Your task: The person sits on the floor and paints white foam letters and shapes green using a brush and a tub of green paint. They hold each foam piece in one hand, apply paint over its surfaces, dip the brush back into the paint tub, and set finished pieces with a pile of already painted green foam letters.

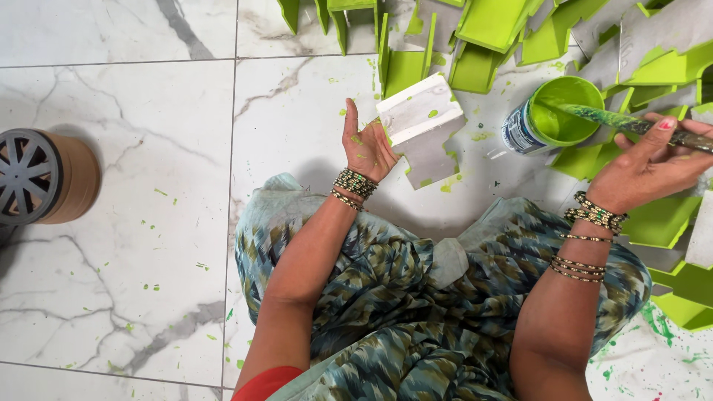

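My left hand (368,148) holds an unpainted white-grey angular block (423,126) from its left side, palm flecked with green paint. My right hand (645,169) grips a paintbrush (631,122) whose green-coated bristle end reaches into an open can of green paint (553,115) standing on the floor just right of the block. Both wrists wear beaded bangles. I sit on the floor in patterned blue-green cloth (416,297).
Several green-painted pieces (490,30) lie across the top and down the right side (661,223). A brown round object with a grey spoked top (41,178) stands at the left. The white marble floor (134,260) carries green spatter.
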Demonstrator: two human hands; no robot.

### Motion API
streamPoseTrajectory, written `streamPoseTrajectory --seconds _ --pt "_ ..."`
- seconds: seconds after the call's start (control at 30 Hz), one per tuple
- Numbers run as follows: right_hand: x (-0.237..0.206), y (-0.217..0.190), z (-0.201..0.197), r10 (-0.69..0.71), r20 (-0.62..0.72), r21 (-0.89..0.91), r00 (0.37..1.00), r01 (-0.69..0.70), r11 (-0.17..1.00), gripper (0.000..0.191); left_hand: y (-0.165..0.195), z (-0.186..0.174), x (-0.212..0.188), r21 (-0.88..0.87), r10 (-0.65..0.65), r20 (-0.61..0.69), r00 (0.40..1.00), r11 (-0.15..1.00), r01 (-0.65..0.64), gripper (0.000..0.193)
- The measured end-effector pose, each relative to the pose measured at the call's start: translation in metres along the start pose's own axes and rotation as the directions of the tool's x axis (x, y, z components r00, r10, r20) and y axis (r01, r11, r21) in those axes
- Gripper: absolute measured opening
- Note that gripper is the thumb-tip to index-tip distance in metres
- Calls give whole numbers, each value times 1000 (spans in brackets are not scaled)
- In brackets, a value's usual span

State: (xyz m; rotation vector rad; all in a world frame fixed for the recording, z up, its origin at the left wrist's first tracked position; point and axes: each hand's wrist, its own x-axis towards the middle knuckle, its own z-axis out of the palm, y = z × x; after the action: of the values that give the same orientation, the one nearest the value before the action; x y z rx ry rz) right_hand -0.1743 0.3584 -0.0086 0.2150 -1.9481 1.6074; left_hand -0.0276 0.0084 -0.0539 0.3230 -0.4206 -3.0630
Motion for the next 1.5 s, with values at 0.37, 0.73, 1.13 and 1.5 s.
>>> streamPoseTrajectory --seconds 0.37,0.73,1.13,1.5 --pt "42 -13 8 23 516 -203 857 96 974 20 -9 4 22 156 -86 134 987 986 65 108" --pt "23 43 12 155 469 -217 869 -56 974 34 -26 -11 17 171 -8 77 997 985 -5 105" --pt "24 44 15 94 401 -161 911 -31 987 23 -28 -10 11 135 59 66 996 989 -67 107" --pt "25 42 17 15 431 -223 902 90 971 22 -27 -9 8 141 51 33 998 988 -56 106"
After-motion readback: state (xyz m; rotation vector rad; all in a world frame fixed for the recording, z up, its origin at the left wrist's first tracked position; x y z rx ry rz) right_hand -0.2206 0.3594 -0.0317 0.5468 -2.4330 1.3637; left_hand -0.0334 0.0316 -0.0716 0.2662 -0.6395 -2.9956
